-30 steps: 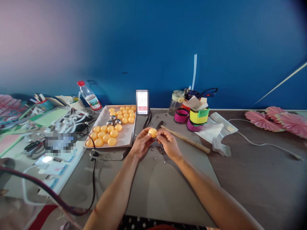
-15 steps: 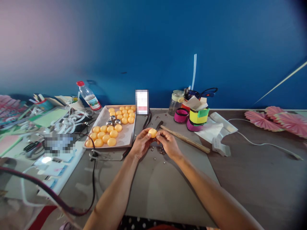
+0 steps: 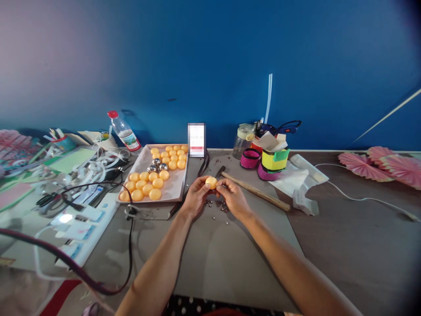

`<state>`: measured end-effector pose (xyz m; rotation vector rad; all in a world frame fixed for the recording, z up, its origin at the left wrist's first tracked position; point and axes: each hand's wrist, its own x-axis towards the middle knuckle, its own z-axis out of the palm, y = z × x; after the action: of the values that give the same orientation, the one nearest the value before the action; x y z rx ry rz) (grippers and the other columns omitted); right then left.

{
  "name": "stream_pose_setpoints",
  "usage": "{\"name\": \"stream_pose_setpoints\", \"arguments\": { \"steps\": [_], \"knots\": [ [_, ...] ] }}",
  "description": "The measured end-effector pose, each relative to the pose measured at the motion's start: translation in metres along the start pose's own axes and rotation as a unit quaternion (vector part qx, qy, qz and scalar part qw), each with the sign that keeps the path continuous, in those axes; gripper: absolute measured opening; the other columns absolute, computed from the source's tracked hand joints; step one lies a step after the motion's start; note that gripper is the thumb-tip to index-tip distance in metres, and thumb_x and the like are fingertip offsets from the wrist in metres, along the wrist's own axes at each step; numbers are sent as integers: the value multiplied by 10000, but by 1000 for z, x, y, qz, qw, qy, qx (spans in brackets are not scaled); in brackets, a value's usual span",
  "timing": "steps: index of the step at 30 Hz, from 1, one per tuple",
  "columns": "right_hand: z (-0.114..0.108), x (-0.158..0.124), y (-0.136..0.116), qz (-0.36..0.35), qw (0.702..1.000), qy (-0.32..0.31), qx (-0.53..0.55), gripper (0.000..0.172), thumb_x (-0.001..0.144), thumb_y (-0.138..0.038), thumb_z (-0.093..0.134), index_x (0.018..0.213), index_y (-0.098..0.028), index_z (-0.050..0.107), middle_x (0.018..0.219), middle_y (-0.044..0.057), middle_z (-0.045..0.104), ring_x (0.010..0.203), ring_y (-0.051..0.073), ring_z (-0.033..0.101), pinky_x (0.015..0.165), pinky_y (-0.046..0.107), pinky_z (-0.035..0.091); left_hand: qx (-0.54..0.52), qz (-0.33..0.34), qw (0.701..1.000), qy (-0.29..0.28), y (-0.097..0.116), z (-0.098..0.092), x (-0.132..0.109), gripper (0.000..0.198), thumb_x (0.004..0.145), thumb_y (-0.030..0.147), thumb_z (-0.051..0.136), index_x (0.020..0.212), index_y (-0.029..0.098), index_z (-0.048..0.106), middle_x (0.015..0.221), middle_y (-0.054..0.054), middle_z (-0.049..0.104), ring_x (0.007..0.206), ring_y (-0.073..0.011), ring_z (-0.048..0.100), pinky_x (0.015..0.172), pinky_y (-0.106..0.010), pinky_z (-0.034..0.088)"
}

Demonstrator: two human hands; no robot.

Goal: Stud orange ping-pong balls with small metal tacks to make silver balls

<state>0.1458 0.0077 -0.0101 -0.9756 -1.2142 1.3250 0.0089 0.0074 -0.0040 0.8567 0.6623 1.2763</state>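
Note:
Both my hands meet over the grey mat, around one glossy orange-yellow ball (image 3: 211,182) about the size of a table tennis ball. My left hand (image 3: 194,197) grips it from the left with thumb and fingers. On its right side, the closed fingertips of my right hand (image 3: 234,198) press against it; whether they also pinch something small is hidden. Small shiny metal pieces (image 3: 224,207) lie scattered on the mat just below. To the left, a shallow white tray (image 3: 175,182) holds many similar orange balls (image 3: 155,194) and several silver balls (image 3: 163,166).
A wooden-handled hammer (image 3: 259,192) lies right of my hands. Behind it stand a lidded jar (image 3: 242,140) and pink and yellow fabric-covered holders (image 3: 274,161). A tilted bottle (image 3: 126,135), tangled cables and a power strip (image 3: 88,232) crowd the left side.
The whole view has shifted slightly, so things appear a little further right. My hands keep the orange ball in nearly the same hold.

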Motion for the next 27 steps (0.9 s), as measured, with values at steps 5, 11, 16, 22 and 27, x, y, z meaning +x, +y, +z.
{"name": "stream_pose_setpoints", "arguments": {
  "steps": [5,11,16,22,27],
  "knots": [
    [-2,3,7,9,1000,1,30,244,717,-384,638,775,-215,473,587,-52,521,557,121,483,558,251,372,44,11,999,19,-4,-1,0,350,689,339,734,962,159,609,862,-33,628,754,-147,580,717,-306,471],
    [-6,5,4,-3,999,-12,45,224,746,-376,622,749,-210,472,578,-45,532,571,120,489,592,257,385,22,25,999,5,-3,7,-3,348,705,344,722,980,169,599,852,-25,633,680,-122,579,713,-291,456],
    [0,5,1,-3,994,-6,108,200,727,-340,630,739,-211,478,584,-53,524,533,106,477,579,254,388,0,37,999,21,-4,8,-1,318,705,320,726,961,176,605,851,-20,636,704,-119,580,719,-281,455],
    [-5,11,14,-5,995,19,98,209,691,-314,657,833,-200,554,688,-46,559,559,95,512,588,252,399,-19,8,997,72,-6,0,5,336,642,301,773,904,158,617,835,-16,642,738,-125,590,725,-278,469],
    [-18,14,15,-23,995,54,84,244,706,-342,658,876,-197,558,679,-53,540,549,92,523,584,255,405,-31,-11,996,88,-3,-1,6,350,633,290,781,913,165,611,841,-10,644,723,-109,590,703,-252,472]
  ]
}}
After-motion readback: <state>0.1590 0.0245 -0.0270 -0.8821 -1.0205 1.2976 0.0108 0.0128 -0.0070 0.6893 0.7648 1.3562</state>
